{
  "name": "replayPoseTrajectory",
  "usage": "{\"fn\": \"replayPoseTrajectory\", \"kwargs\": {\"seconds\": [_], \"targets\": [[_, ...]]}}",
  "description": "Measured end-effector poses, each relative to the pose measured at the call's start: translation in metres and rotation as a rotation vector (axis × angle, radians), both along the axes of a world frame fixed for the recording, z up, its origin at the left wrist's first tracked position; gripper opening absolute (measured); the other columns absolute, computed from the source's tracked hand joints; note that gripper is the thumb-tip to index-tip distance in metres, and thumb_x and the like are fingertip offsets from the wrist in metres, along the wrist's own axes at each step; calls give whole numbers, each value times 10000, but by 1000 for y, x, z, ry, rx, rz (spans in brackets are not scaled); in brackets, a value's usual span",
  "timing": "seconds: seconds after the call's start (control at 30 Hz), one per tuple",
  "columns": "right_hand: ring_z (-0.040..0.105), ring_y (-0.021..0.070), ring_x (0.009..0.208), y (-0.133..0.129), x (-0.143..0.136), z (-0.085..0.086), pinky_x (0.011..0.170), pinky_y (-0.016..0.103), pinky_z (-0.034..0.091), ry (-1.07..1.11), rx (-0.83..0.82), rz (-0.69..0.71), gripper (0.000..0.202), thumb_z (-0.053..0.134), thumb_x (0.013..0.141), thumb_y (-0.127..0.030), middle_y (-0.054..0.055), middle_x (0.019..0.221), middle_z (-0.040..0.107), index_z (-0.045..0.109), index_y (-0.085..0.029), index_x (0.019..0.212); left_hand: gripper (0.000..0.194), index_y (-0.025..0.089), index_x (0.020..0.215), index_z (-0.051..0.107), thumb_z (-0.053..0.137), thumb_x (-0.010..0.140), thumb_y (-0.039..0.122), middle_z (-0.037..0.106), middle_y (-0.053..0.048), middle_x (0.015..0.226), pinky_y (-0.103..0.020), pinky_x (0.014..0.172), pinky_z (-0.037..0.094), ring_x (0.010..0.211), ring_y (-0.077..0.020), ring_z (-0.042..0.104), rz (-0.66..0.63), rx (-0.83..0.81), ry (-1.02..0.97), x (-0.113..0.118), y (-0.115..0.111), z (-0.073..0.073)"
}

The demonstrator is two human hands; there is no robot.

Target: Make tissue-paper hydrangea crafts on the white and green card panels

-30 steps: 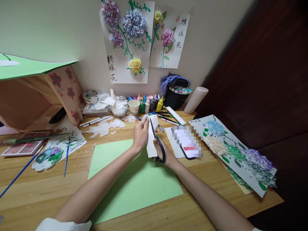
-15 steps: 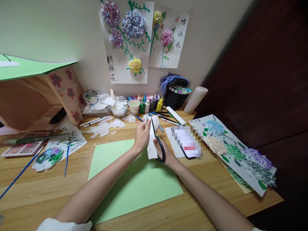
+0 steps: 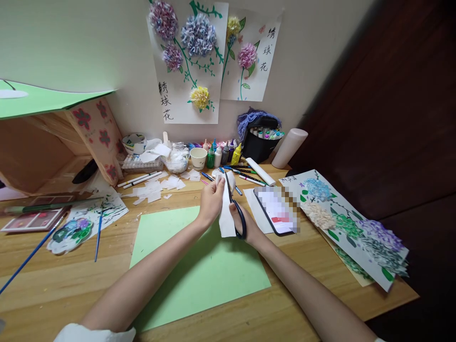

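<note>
My left hand (image 3: 211,202) is closed on a strip of thin white paper (image 3: 227,221), thumb on top, and holds it upright above the table. In my right hand (image 3: 246,223) are dark-handled scissors (image 3: 242,221), with thumb and fingers in the loops. Their blades lie along the paper, pointing up and away from me, close to my left thumb. The paper's lower end hangs loose over a light green sheet (image 3: 199,280) that lies flat below both hands.
Cut white paper pieces (image 3: 149,191) lie at the back left beside a paper cup (image 3: 198,158) and paint bottles (image 3: 218,156). A phone (image 3: 274,213) and flower artwork (image 3: 342,218) lie to the right. Paintbrushes (image 3: 99,232) and a smeared palette (image 3: 71,235) are left.
The scissors and my right hand have shifted slightly, with the blades now farther up along the paper. The paper's lower end has swung a little to the right.
</note>
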State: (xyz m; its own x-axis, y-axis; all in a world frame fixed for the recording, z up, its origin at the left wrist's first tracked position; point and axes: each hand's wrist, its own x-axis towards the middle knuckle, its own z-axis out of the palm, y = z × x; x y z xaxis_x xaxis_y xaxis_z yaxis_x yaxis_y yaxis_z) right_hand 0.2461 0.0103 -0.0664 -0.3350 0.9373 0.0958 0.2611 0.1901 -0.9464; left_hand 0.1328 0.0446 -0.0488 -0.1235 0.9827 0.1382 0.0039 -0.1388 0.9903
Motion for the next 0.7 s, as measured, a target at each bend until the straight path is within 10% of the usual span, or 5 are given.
{"fn": "replayPoseTrajectory", "kwargs": {"seconds": [0.4,0.7], "targets": [[420,107,317,4,-4,3,343,225,337,319,-190,-196,504,397,769,-700,-69,377,415,461,-203,717,398,125,694,583,461,822,482,541,13,597,-198,508,335,535,-93,446,14,47,38,-9,7,4],[548,126,524,15,16,19,527,247,459,299,7,-290,297,610,750,-446,-19,580,566,579,-154,793,430,146,649,585,495,782,544,631,-45,612,-217,477,389,535,-151,564,-730,-128,432,-27,-2,33]]}}
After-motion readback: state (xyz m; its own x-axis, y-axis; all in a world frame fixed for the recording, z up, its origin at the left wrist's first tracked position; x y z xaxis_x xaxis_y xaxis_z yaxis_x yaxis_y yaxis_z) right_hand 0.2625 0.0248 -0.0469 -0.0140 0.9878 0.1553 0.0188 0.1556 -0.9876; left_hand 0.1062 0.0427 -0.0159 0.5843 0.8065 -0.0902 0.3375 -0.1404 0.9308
